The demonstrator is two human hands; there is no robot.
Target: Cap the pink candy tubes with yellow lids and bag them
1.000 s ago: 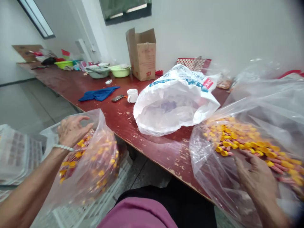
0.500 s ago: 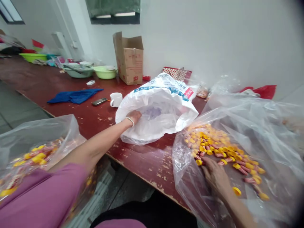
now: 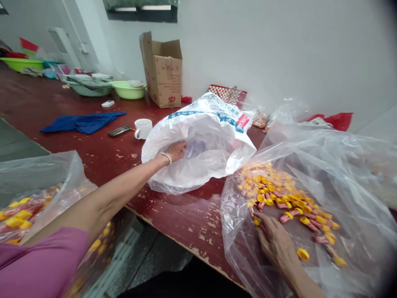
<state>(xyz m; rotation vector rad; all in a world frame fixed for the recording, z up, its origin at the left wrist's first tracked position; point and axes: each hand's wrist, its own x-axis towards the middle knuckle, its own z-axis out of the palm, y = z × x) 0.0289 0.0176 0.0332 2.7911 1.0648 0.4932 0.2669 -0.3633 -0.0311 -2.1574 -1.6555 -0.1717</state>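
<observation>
My left hand, with a beaded bracelet at the wrist, reaches into the mouth of a white printed sack. Its fingers are pinched together at thin, see-through plastic inside; what they grip is unclear. On the right, a large clear plastic bag lies spread on the table, with many small red-and-white wrapped pieces with yellow caps in it. My right hand is at the bag's opening, fingers curled around a yellow-capped piece at the near left edge of the pile.
Another clear bag of yellow-capped pieces is at my left. On the worn red table are a white mug, a phone, a blue cloth, green basins and an open cardboard box by the wall.
My left hand has moved slightly deeper into the sack. My right hand has drawn a little toward me, with the yellow-capped piece at its fingertips. The camera has turned slightly.
</observation>
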